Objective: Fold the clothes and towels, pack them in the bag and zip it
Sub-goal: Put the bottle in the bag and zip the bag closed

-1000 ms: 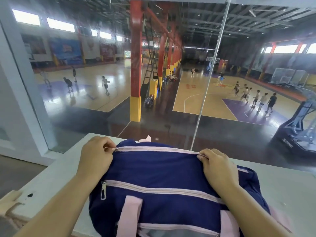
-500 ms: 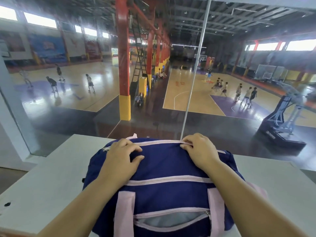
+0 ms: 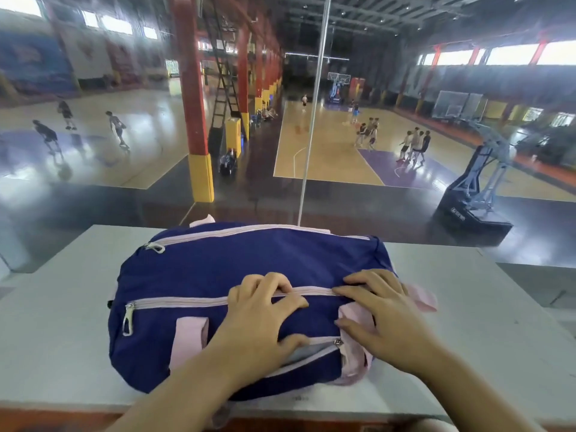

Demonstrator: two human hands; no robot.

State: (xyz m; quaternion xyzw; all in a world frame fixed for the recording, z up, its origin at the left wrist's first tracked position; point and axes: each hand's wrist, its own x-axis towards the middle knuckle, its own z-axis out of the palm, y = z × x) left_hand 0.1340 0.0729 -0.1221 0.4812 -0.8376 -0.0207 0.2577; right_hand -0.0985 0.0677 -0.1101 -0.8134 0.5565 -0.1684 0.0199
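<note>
A navy blue duffel bag [image 3: 218, 269] with pale pink zippers and straps lies on the white table [image 3: 62, 307]. Its top zipper [image 3: 249, 230] runs shut along the far edge, with the pull at the left end. My left hand [image 3: 258, 313] lies flat on the bag's front, fingers spread over the middle zipper [image 3: 177, 302]. My right hand [image 3: 377, 316] rests spread on the bag's right end, over a pink strap [image 3: 352, 313]. A lower front pocket [image 3: 311, 353] gapes slightly open between my hands. No clothes or towels are visible outside the bag.
A glass pane with a vertical seam [image 3: 311, 120] stands just behind the table's far edge. Beyond it lies a basketball hall with people far below. The table's near edge [image 3: 93, 406] runs along the bottom.
Both hands have come down from the top zipper to the bag's front face. The bag now sits closer to me with the top zipper fully shut.
</note>
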